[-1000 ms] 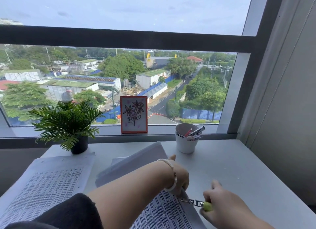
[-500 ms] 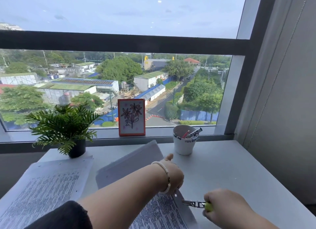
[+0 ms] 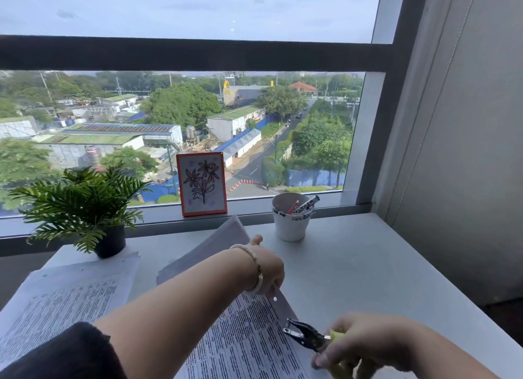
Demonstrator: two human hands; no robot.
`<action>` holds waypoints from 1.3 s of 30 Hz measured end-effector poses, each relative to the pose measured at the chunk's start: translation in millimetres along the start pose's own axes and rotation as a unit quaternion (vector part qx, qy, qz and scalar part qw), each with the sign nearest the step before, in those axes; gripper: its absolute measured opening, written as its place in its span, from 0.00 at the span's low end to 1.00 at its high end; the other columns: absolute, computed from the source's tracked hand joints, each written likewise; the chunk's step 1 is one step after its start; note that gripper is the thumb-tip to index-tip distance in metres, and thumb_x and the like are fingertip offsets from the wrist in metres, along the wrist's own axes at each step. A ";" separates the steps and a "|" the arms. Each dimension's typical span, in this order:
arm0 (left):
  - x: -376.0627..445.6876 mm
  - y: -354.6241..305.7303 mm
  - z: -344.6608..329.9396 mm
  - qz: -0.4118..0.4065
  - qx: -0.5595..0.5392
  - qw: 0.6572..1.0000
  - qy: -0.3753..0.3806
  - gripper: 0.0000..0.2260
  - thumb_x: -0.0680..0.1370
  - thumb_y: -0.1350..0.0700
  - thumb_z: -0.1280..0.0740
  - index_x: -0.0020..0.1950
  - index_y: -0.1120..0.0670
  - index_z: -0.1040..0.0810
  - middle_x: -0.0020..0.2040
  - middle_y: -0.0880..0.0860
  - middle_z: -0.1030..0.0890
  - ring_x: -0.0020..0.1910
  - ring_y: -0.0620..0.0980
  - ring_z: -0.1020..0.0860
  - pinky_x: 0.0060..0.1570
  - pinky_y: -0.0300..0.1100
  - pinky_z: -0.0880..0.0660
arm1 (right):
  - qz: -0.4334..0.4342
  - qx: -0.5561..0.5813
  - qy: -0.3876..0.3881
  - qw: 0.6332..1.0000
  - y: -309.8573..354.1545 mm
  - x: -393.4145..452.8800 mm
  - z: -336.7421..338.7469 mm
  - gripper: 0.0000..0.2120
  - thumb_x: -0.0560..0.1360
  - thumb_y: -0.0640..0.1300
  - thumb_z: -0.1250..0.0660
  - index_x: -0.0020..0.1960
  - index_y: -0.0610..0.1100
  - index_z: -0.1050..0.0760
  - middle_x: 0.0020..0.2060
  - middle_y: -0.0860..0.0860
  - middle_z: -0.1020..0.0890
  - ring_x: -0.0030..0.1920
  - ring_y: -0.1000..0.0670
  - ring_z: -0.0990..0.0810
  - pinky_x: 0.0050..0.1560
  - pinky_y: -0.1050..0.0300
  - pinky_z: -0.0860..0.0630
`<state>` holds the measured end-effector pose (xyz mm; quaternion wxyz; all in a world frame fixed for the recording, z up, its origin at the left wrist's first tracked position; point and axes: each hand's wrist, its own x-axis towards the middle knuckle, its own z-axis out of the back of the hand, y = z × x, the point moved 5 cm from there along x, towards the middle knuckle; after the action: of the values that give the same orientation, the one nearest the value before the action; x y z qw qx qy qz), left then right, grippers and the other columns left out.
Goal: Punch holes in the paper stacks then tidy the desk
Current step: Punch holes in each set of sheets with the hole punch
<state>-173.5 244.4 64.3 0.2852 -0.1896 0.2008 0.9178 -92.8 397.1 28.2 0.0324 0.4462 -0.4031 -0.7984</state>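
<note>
Squeezing the hole punch (image 3: 304, 334) by its yellow handles, your right hand (image 3: 368, 347) keeps fingers curled around them, its nose at the paper stack (image 3: 249, 347) edge; your left hand (image 3: 268, 268) pins that stack, fingers hidden. Any slip misplaces the hole. Beyond your fingers, the grey desk (image 3: 353, 265) meets a window (image 3: 198, 124).

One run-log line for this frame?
left hand holds paper stack | right hand grips hole punch at edge | one hole visible

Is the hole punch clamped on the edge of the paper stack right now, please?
No, the hole punch, held in the right hand, sits with its jaws open beside the paper stack edge.
</note>
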 end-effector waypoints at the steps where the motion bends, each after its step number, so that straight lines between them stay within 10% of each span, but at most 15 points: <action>1: 0.0 1.1 0.3 -0.002 -0.007 1.000 -0.003 0.09 0.79 0.54 0.36 0.56 0.52 0.19 0.56 0.50 0.20 0.62 0.53 0.27 0.71 0.62 0.56 | 0.003 0.004 0.017 1.000 1.7 0.3 -1.3 0.18 0.65 0.49 0.22 0.48 0.40 0.18 0.33 0.48 0.22 0.34 0.51 0.24 0.35 0.62 0.28; 12: -5.5 -45.4 -9.2 -0.103 -0.095 0.990 -0.016 0.13 0.77 0.57 0.34 0.60 0.46 0.22 0.57 0.45 0.19 0.59 0.48 0.24 0.69 0.57 0.46 | 0.077 -0.003 0.012 0.997 6.1 -2.1 -5.6 0.19 0.66 0.50 0.25 0.53 0.40 0.18 0.42 0.48 0.19 0.43 0.51 0.21 0.45 0.59 0.24; 19: -7.1 -50.9 -16.1 -0.096 -0.150 0.984 -0.014 0.06 0.77 0.54 0.33 0.50 0.53 0.19 0.37 0.50 0.21 0.43 0.51 0.24 0.58 0.48 0.28 | 0.068 0.029 0.036 0.997 -7.3 -8.7 -5.1 0.24 0.64 0.50 0.24 0.54 0.35 0.19 0.40 0.45 0.21 0.42 0.49 0.22 0.44 0.59 0.26; 28: -8.1 -57.7 -24.8 -0.103 -0.164 0.981 0.027 0.12 0.76 0.49 0.33 0.57 0.50 0.20 0.50 0.48 0.18 0.48 0.48 0.24 0.59 0.47 0.29 | 0.062 0.038 0.111 0.991 -21.6 -15.8 -15.6 0.16 0.71 0.44 0.28 0.56 0.38 0.19 0.41 0.51 0.18 0.40 0.53 0.22 0.47 0.58 0.26; 33: -8.8 -62.3 -24.5 -0.094 -0.204 0.974 0.017 0.11 0.76 0.54 0.32 0.58 0.52 0.19 0.41 0.47 0.23 0.42 0.48 0.26 0.35 0.34 0.33 | 0.056 0.063 0.102 0.991 -24.6 -21.3 -13.0 0.15 0.70 0.44 0.27 0.55 0.38 0.19 0.45 0.45 0.19 0.42 0.49 0.19 0.44 0.60 0.23; 36: -8.6 -58.2 -29.5 -0.088 -0.211 0.973 0.032 0.12 0.75 0.51 0.30 0.58 0.50 0.19 0.48 0.47 0.17 0.48 0.49 0.22 0.45 0.37 0.29 | 0.022 -0.083 -0.020 0.996 -21.4 -33.0 4.3 0.05 0.72 0.46 0.28 0.44 0.45 0.22 0.33 0.53 0.19 0.36 0.52 0.19 0.33 0.65 0.28; 39: -7.1 -58.4 -34.4 -0.087 -0.191 0.977 0.037 0.12 0.74 0.49 0.29 0.57 0.48 0.18 0.54 0.46 0.17 0.53 0.48 0.21 0.58 0.43 0.26 | -0.063 -0.389 -0.154 0.906 -11.0 -44.6 19.4 0.11 0.68 0.54 0.31 0.41 0.47 0.25 0.31 0.53 0.24 0.32 0.51 0.27 0.29 0.59 0.36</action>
<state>-125.0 269.0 23.2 0.3151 -0.2913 0.0149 0.9031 -77.0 434.8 56.8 0.0908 0.2937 -0.0312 -0.9510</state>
